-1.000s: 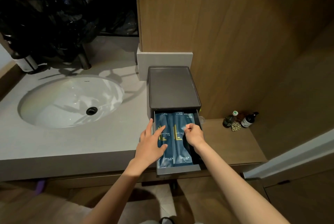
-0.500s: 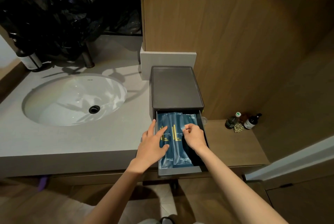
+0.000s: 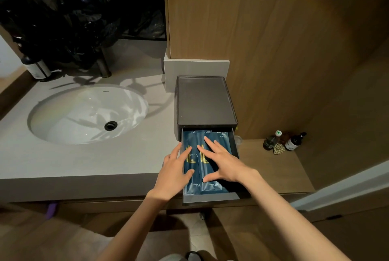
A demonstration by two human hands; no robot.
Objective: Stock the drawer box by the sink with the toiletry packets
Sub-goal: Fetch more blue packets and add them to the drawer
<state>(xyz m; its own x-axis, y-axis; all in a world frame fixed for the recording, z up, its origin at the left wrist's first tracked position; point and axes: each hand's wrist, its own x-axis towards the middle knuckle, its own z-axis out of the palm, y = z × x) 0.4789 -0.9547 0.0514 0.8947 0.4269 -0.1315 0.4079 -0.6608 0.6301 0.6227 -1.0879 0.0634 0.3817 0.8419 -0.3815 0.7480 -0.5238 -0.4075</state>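
Head view: right hand (image 3: 223, 163), fingers spread wide, presses flat on dark blue foil toiletry packets (image 3: 194, 187) lying in the pulled-out drawer (image 3: 210, 197) of the dark grey drawer box (image 3: 204, 100). Left hand (image 3: 172, 173), likewise splayed, rests at their nine o'clock edge. White oval sink (image 3: 84, 113) sits at the box's nine o'clock.

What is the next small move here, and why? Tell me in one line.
Probably lift both hands off and push the drawer front in. The two blue packets already lie flat, side by side, in the open drawer, and the left hand and right hand rest on them with straight, spread fingers, holding nothing.
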